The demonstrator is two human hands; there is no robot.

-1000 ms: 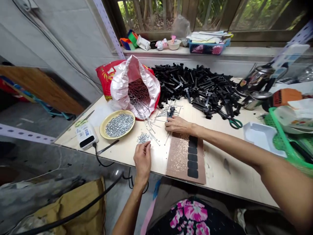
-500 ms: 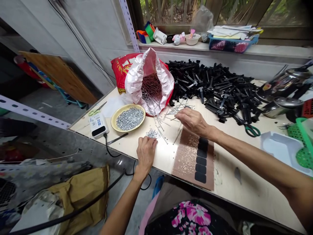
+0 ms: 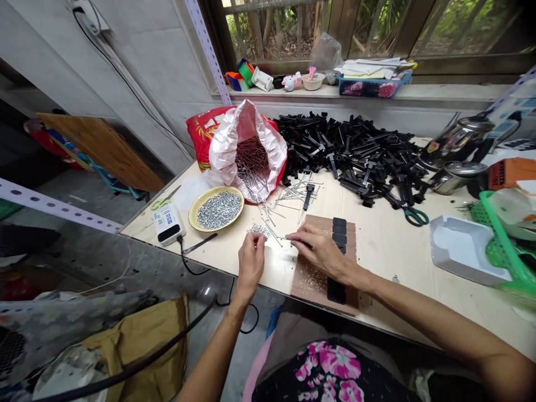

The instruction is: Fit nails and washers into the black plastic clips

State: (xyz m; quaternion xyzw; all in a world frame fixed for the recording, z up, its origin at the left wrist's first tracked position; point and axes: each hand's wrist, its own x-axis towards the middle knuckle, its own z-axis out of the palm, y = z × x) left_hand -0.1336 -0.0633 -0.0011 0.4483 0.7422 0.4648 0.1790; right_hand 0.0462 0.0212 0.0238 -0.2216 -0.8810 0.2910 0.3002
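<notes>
My left hand [image 3: 251,259] is closed in a pinch at the near side of a small pile of shiny metal nuts [image 3: 258,229]; whatever its fingertips hold is too small to make out. My right hand [image 3: 316,248] is closed over the brown board [image 3: 299,279], and a thin metal rod like a long screw [image 3: 285,238] sticks out from its fingertips toward the left hand. Beyond it, a single black plastic part [image 3: 309,196] lies by scattered long screws [image 3: 288,192]. Black rounded pads [image 3: 339,234] form a column on the board, partly hidden by my right hand and forearm.
A yellow dish [image 3: 195,218] of nuts and a red sack [image 3: 196,131] of long screws stand at the left. Black plastic parts [image 3: 347,145] are heaped at the back. Green-handled scissors [image 3: 415,216], a white tray [image 3: 444,257] and a green basket [image 3: 498,218] lie to the right.
My right hand has moved from the scattered screws back toward me, over the board, with a thin rod in its fingers. A black part now shows by the screws. The left hand stays near the nuts.
</notes>
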